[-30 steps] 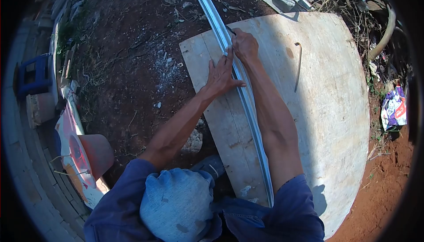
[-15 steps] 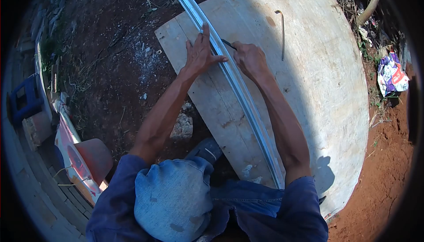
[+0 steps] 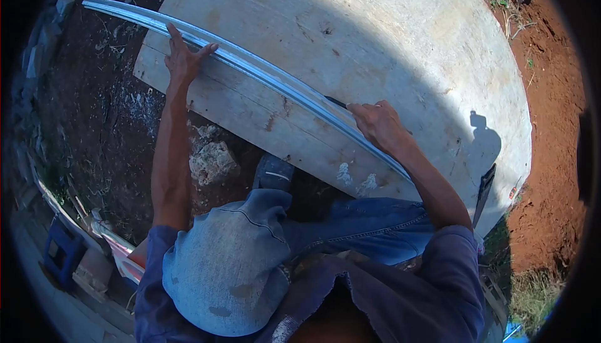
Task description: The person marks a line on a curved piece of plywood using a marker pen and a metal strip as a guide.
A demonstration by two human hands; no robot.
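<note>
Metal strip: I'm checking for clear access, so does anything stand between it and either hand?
Nothing visible blocks the left hand, which lies over the metal strip. At the right hand, only the dark tool it holds reaches the strip's edge.

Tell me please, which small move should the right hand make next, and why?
Probably a short stroke with the dark tool along the metal strip: the right hand holds its tip apparently at the strip's edge, while the spread left hand rests on the strip.
</note>
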